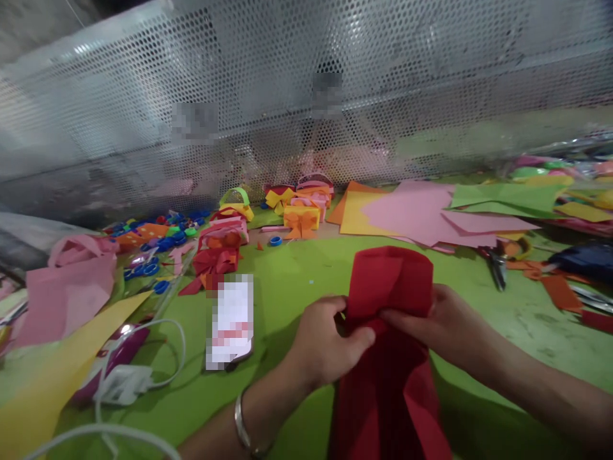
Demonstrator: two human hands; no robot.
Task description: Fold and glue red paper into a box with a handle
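Between left hand and right hand, both pinched onto it, red sheet appears mid-fold; next move likely calls for even thumb pressure along the fold.

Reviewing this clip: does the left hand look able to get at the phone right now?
Probably yes: only bare green tabletop shows between the left hand and the phone. That hand is holding the red folded piece, though, so it would likely have to let go first.
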